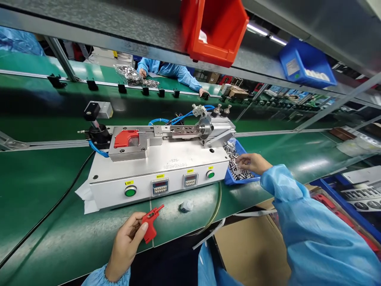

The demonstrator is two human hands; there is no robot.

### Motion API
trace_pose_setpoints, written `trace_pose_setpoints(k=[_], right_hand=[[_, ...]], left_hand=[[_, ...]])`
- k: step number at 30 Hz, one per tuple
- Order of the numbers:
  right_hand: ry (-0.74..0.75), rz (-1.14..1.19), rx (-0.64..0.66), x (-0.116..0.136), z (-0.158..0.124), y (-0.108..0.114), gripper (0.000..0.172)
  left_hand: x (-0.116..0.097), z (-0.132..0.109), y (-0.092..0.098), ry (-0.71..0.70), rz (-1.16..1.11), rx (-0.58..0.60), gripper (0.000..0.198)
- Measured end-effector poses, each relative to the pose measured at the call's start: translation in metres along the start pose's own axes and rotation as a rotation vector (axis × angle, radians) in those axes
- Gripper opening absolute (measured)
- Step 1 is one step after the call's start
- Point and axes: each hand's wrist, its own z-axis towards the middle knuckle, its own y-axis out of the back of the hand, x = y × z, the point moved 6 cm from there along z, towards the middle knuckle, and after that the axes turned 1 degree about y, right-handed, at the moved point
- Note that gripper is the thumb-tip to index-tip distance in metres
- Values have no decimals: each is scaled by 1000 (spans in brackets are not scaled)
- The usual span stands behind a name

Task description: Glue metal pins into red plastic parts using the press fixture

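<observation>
Two hands: pinching red plastic pistol-shaped part (151, 225) with half-closed left hand (126, 238), near front edge of green tabletop (74, 238); curling right hand (253, 163) over silver metal cylinders (238, 174) in blue plastic bin (244, 181), grip unclear. Slim gap between part and boxy white metal machine (160, 157).

The number "-575-" (174, 161) marks the machine's top plate (154, 153).

green bench (74, 238) carries metal machine (160, 159), blue bin (238, 181), small whitish object (187, 205)
</observation>
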Motion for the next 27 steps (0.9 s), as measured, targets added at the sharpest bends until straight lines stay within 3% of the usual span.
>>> trace_pose_setpoints(k=[3,6,9,12,16,20,23,27], right_hand=[[33,204,-19,19,-11,24,44],[122,435,-49,61,-28,48,59],[232,529,-60,111,-36,62,55],[465,482,-169,170,-21,69,50],[796,236,-198,270,31,46,40],[829,-217,-186,345,88,12,7],[854,-282,-162,366,105,-4,6],[894,-250,-178,354,98,-18,14]], left_hand=[[1,2,-1,-1,-5,16,43],[0,4,-4,-30,-26,-1,44],[-3,9,-12,-81,-76,-10,45],[-9,18,-17,-139,-102,-15,48],[-13,25,-16,-194,-86,-48,50],[-12,25,-15,-219,-70,-84,52],[-11,27,-15,-229,-78,-97,53],[-15,30,-15,-240,-88,-82,54]])
